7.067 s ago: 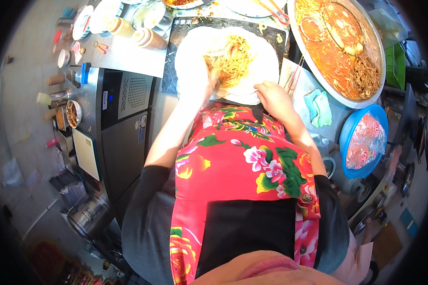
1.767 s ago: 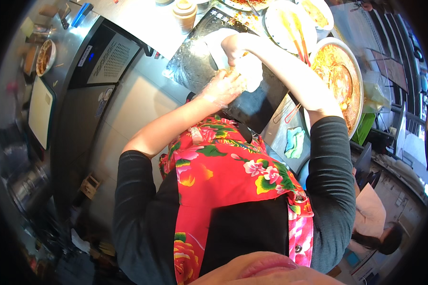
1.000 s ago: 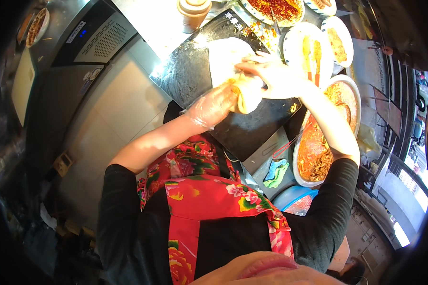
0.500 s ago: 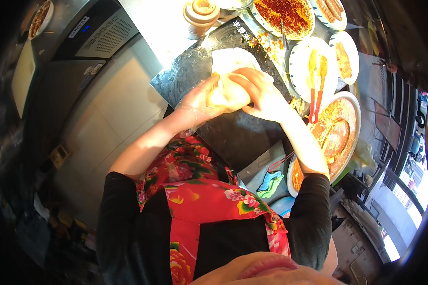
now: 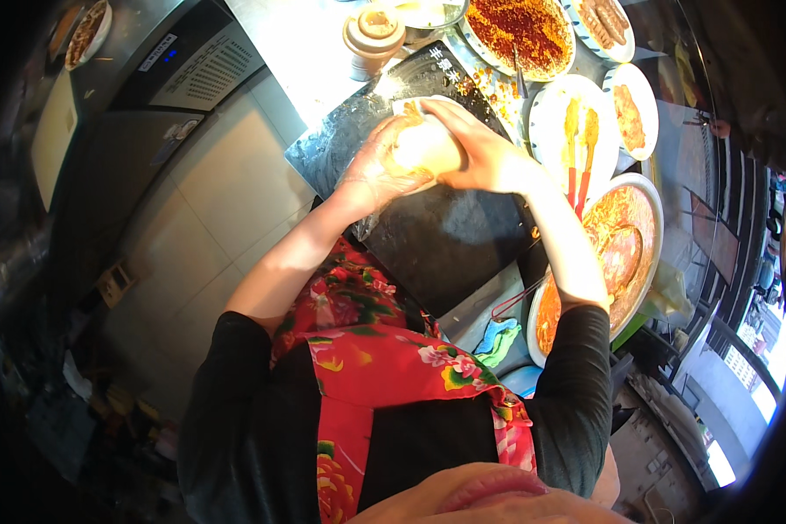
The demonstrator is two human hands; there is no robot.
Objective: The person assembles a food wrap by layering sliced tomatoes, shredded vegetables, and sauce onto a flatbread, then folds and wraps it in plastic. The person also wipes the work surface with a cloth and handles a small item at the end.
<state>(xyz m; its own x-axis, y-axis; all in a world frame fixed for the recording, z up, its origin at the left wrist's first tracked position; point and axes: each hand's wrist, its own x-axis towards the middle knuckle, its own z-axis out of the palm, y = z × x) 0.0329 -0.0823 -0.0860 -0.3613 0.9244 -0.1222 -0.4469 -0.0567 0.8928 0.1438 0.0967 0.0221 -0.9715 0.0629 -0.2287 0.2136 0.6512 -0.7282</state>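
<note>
Both hands are closed round a pale, rolled wrap, held above the dark board. It looks like folded flatbread, but glare washes out its surface. My left hand cups its left side, with what seems a clear plastic film or glove over the palm. Across the top and right side curve the fingers of my right hand. What lies inside the wrap is hidden.
Right of the board stand a bowl of red chilli seasoning, a white plate with two red-handled brushes, a plate of sausages, and a big basin of red sauce. A wooden jar stands behind.
The pale sheet that lay spread on the board beyond my hands is now gathered into the wrap. The right hand has moved further over its top.
</note>
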